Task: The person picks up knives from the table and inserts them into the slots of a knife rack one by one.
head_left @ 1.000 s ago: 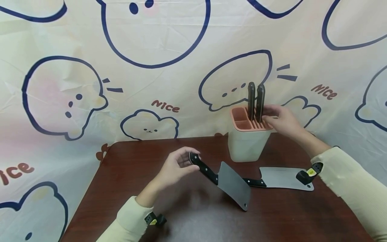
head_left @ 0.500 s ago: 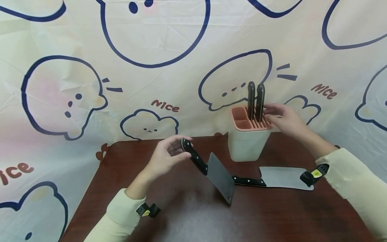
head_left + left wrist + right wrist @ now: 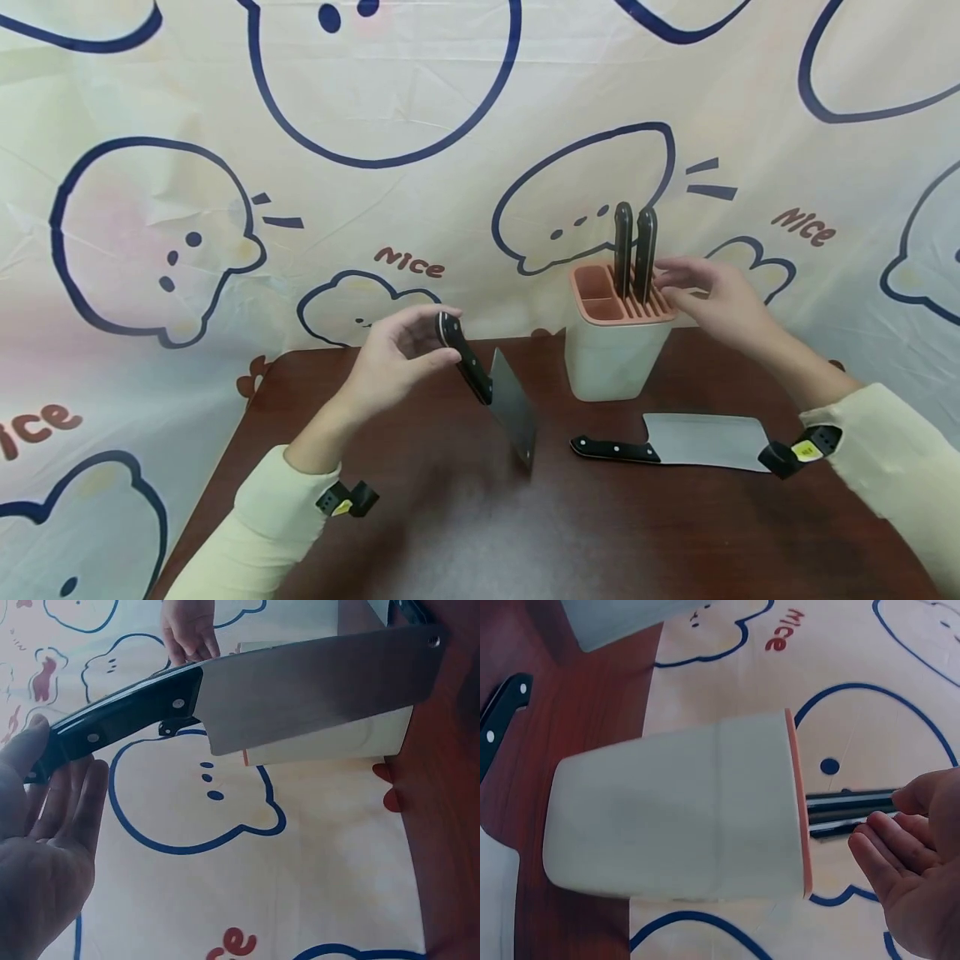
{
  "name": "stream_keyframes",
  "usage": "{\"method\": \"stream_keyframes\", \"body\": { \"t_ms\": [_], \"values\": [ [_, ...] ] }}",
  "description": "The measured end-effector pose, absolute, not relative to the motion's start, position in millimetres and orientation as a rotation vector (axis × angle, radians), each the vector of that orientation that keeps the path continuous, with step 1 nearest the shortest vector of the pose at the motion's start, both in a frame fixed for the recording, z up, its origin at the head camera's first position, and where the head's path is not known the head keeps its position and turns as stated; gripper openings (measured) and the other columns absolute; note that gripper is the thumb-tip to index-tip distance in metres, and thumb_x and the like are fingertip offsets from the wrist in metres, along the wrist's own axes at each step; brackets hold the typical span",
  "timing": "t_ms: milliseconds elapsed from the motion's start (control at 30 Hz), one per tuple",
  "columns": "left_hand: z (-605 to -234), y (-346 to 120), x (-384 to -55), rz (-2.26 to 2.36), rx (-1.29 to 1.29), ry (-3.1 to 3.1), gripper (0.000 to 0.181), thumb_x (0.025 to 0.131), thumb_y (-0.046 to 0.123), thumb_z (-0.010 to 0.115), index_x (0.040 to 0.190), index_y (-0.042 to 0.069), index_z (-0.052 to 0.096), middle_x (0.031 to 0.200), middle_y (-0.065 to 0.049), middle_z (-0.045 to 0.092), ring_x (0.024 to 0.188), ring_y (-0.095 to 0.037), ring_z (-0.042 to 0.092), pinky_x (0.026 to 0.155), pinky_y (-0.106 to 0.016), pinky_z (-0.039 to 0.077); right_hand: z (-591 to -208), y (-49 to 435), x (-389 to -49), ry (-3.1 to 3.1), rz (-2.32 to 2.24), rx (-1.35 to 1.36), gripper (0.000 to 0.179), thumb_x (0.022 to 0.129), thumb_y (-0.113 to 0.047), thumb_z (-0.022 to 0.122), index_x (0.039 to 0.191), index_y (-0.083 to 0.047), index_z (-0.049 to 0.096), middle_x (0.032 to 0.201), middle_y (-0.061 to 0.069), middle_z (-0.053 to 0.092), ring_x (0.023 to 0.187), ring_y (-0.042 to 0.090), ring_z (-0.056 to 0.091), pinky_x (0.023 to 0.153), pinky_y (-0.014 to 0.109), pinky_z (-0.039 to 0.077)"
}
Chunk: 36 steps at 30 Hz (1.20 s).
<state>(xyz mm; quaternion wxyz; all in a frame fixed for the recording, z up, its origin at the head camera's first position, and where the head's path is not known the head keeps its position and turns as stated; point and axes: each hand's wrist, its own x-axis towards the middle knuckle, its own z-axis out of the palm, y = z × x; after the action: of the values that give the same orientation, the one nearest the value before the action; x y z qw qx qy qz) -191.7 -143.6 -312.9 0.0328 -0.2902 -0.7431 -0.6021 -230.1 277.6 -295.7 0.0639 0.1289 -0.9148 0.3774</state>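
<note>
- A pale cloth (image 3: 360,225), printed with blue-outlined cartoon faces and the word "Nice", hangs behind a reddish-brown table (image 3: 600,533).
- The knife holder (image 3: 611,367), pale with an orange top, stands upright near the table's far edge; the clock hours here are counted from it, as the head view shows it.
- The left hand (image 3: 393,354) is at nine o'clock, pinching the end of a black handle between thumb and fingers.
- That handle belongs to the cleaver (image 3: 504,400), between eight and nine o'clock, just short of the holder; its blade slants down toward five o'clock, and I cannot tell whether the lowest corner meets the wood.
- The right hand (image 3: 716,296) is at two o'clock, close beside the orange top, fingers loosely bent, thumb apart from them, gripping nothing; whether it touches the rim I cannot tell.
- Two knives (image 3: 623,250) stand in the slots, black handles up.
- A second cleaver (image 3: 675,442) lies flat at five o'clock, handle toward nine, blade toward three.
- Both pale sleeves (image 3: 281,500) end near a black wrist camera (image 3: 822,439), the right one overlapping the second cleaver's blade.
</note>
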Motion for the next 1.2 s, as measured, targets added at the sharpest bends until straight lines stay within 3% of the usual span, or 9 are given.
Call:
{"method": "stream_keyframes", "body": {
  "t_ms": [167, 333, 500, 667, 833, 933, 1000, 1067, 1200],
  "values": [
    [-302.9, -141.3, -196.1, -1.791, -0.896, -2.254, 0.047, 0.089, 0.002, 0.077, 0.134, 0.003, 0.063, 0.111, -0.011, 0.069, 0.096, -0.024, 0.068, 0.088, -0.03, 0.058, -292.4, 266.1, -222.6, -2.746, 1.11, 0.438, 0.044, 0.104, -0.017, 0.059, 0.146, -0.006, 0.053, 0.127, 0.021, 0.067, 0.117, 0.04, 0.064, 0.086, 0.041, 0.057],
    [-299.3, -138.5, -199.7, -1.771, -0.868, -2.206, 0.048, 0.089, -0.001, 0.076, 0.135, 0.003, 0.063, 0.11, -0.011, 0.07, 0.097, -0.023, 0.068, 0.086, -0.028, 0.057, -292.0, 254.2, -217.5, -2.725, 1.147, 0.51, 0.043, 0.103, -0.012, 0.058, 0.144, -0.004, 0.053, 0.125, 0.022, 0.067, 0.12, 0.041, 0.061, 0.096, 0.061, 0.05],
    [-295.7, -135.6, -203.4, -1.752, -0.874, -2.202, 0.048, 0.09, -0.001, 0.075, 0.136, 0.005, 0.061, 0.114, -0.012, 0.07, 0.099, -0.024, 0.068, 0.088, -0.03, 0.057, -287.6, 241.6, -211.2, -2.715, 1.185, 0.566, 0.041, 0.103, -0.012, 0.059, 0.143, -0.003, 0.055, 0.123, 0.02, 0.068, 0.12, 0.036, 0.06, 0.101, 0.062, 0.046],
    [-289.6, -131.0, -206.2, -1.71, -0.863, -2.267, 0.048, 0.09, 0.002, 0.076, 0.136, 0.008, 0.062, 0.116, -0.011, 0.07, 0.097, -0.024, 0.069, 0.087, -0.033, 0.058, -286.2, 228.4, -206.4, -2.69, 1.203, 0.631, 0.04, 0.102, -0.013, 0.061, 0.142, -0.007, 0.057, 0.122, 0.015, 0.07, 0.118, 0.029, 0.063, 0.098, 0.039, 0.053],
    [-283.8, -125.3, -207.6, -1.666, -0.849, -2.312, 0.046, 0.089, 0.007, 0.079, 0.133, 0.011, 0.065, 0.112, -0.008, 0.072, 0.094, -0.022, 0.068, 0.083, -0.035, 0.058, -286.9, 214.4, -203.6, -2.644, 1.298, 0.706, 0.039, 0.101, -0.015, 0.064, 0.14, -0.008, 0.059, 0.124, 0.012, 0.069, 0.115, 0.023, 0.064, 0.09, 0.014, 0.05],
    [-279.8, -120.5, -208.5, -1.642, -0.844, -2.31, 0.046, 0.088, 0.009, 0.08, 0.132, 0.012, 0.066, 0.11, -0.007, 0.072, 0.093, -0.021, 0.068, 0.082, -0.034, 0.057, -287.5, 204.9, -202.7, -2.611, 1.34, 0.733, 0.039, 0.1, -0.016, 0.067, 0.137, -0.009, 0.061, 0.121, 0.008, 0.071, 0.112, 0.019, 0.067, 0.095, 0.026, 0.054],
    [-277.3, -116.7, -209.0, -1.637, -0.841, -2.305, 0.046, 0.088, 0.008, 0.081, 0.131, 0.012, 0.067, 0.11, -0.008, 0.072, 0.093, -0.021, 0.068, 0.082, -0.032, 0.057, -288.1, 198.5, -202.6, -2.585, 1.356, 0.751, 0.039, 0.098, -0.015, 0.069, 0.136, -0.009, 0.063, 0.118, 0.007, 0.072, 0.11, 0.019, 0.068, 0.11, 0.039, 0.044],
    [-275.5, -112.7, -209.7, -1.639, -0.834, -2.299, 0.046, 0.087, 0.009, 0.081, 0.131, 0.011, 0.067, 0.11, -0.008, 0.072, 0.092, -0.021, 0.068, 0.082, -0.033, 0.056, -289.6, 192.2, -202.9, -2.565, 1.373, 0.767, 0.039, 0.098, -0.015, 0.07, 0.135, -0.01, 0.063, 0.117, 0.006, 0.073, 0.109, 0.018, 0.069, 0.112, 0.049, 0.042],
    [-272.5, -103.6, -211.4, -1.647, -0.818, -2.284, 0.046, 0.088, 0.01, 0.081, 0.131, 0.011, 0.067, 0.11, -0.008, 0.071, 0.093, -0.021, 0.068, 0.084, -0.037, 0.057, -293.0, 179.9, -204.3, -2.508, 1.449, 0.816, 0.04, 0.097, -0.012, 0.07, 0.136, -0.008, 0.063, 0.117, 0.006, 0.072, 0.11, 0.017, 0.068, 0.105, 0.037, 0.05]
  ]
}}
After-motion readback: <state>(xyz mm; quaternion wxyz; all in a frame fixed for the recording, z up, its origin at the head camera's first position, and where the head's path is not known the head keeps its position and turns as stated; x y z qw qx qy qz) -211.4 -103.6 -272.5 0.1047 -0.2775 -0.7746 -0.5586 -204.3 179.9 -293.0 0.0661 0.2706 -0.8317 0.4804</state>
